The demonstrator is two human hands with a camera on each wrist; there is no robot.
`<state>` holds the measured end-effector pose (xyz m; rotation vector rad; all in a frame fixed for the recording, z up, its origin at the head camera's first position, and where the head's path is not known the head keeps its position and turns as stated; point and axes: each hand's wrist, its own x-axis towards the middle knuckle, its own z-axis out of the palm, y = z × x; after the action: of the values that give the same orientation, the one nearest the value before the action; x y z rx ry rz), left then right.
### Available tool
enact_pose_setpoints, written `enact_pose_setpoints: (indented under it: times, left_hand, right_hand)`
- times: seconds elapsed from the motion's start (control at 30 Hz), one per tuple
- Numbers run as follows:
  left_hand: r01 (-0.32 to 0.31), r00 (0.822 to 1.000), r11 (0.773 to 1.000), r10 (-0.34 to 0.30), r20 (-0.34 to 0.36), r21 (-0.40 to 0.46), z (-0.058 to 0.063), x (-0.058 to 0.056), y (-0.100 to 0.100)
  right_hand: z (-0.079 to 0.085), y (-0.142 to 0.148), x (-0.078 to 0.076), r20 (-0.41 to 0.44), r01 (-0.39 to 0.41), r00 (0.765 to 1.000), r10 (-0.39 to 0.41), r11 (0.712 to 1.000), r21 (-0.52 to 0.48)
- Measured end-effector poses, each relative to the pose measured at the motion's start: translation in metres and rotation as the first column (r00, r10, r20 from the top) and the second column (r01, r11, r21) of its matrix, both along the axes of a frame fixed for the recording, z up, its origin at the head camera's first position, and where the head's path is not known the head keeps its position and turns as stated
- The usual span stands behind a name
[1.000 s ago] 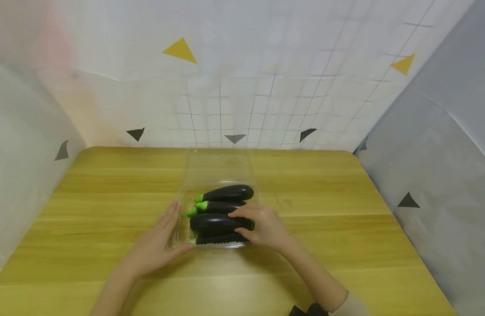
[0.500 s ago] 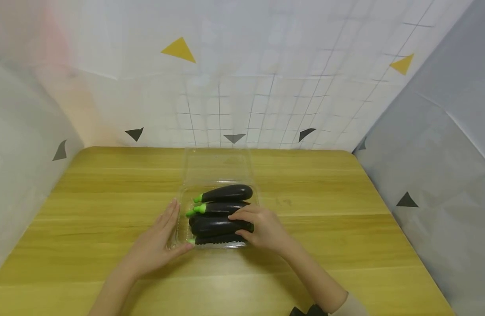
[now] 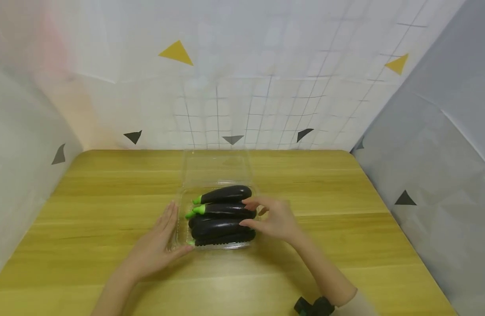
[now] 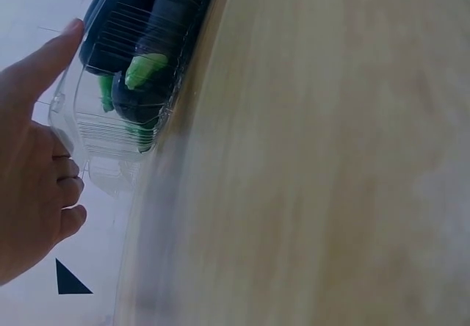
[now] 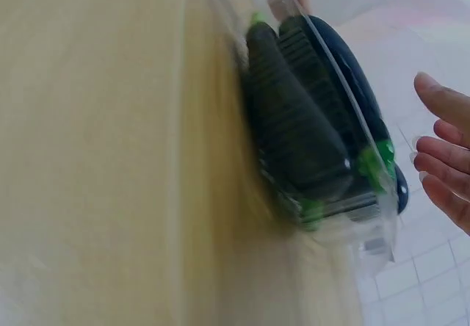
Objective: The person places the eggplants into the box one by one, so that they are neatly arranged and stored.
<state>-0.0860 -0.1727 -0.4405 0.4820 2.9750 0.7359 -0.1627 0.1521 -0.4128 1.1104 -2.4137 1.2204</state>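
Note:
A clear plastic clamshell box (image 3: pixel 234 246) holds several dark purple eggplants (image 3: pixel 216 229) with green stems, piled in layers. Its transparent lid (image 3: pixel 215 169) lies back toward the wall. My left hand (image 3: pixel 153 243) rests against the box's left side, fingers straight and thumb at the front corner; in the left wrist view, that hand (image 4: pixel 33 150) touches the clear rim. Just off the right ends of the eggplants is my right hand (image 3: pixel 275 219), its thumb and fingers spread with nothing between them. The right wrist view shows a gap between this hand (image 5: pixel 444 150) and the box.
The box stands on a wood-grain table (image 3: pixel 337 245). White sheeting (image 3: pixel 242 52) with yellow and dark triangles rises behind, and grey sheeting (image 3: pixel 443 145) walls the right side. A black device (image 3: pixel 315 306) sits at my right wrist.
My right hand has let go of an eggplant in the front of the pile and drawn back to the right, its fingers opening. That eggplant settled slightly toward me. The left hand has stayed put.

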Motion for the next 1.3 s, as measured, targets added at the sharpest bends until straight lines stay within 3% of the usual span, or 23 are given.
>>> enact_pose_setpoints:
  times: [0.23,0.37,0.77,1.3]
  left_hand:
    - [0.003,1.000,1.000,-0.003,-0.016,0.017,-0.001,0.000,0.001]
    - [-0.002,1.000,1.000,0.003,-0.018,0.025,0.000,0.001,0.000]
    - [0.000,1.000,1.000,0.000,-0.019,0.022,-0.003,0.000,-0.001]
    - [-0.007,1.000,1.000,0.007,0.019,0.020,-0.001,0.000,0.000]
  right_hand:
    - [0.010,0.008,-0.006,0.084,0.009,0.996,-0.008,1.000,-0.010]
    - [0.012,0.008,-0.007,0.091,0.005,0.996,-0.004,1.000,-0.007]
    - [0.012,0.011,-0.015,0.099,0.014,0.995,-0.013,1.000,-0.014]
    - [0.007,0.011,-0.035,0.176,0.039,0.984,-0.035,0.999,-0.018]
